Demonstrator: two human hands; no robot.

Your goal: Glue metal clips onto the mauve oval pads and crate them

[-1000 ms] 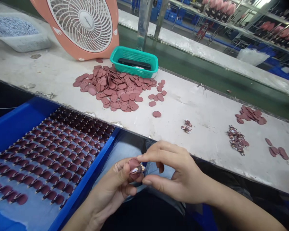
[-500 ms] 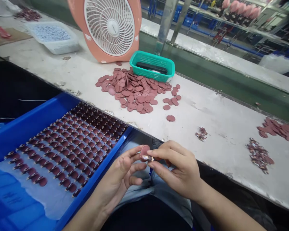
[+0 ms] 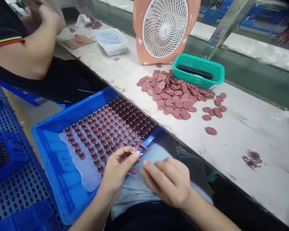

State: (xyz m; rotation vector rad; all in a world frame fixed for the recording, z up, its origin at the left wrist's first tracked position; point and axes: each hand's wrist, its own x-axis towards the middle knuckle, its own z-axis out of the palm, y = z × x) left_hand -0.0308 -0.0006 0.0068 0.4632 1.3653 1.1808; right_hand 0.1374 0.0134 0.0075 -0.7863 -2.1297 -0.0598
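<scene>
Seemingly a holding step: your left fingers (image 3: pixel 122 150) pinch a disc (image 3: pixel 143 146) by worktop's near edge (image 3: pixel 195 148); right fingers (image 3: pixel 156 171) curled, contents unclear. Pinch steadily.

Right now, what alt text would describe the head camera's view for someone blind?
A person's left hand pinches a small maroon piece near a blue tray of maroon parts in rows, the right hand close by. Maroon ovals lie heaped on the bench beside a green basket and fan.
</scene>
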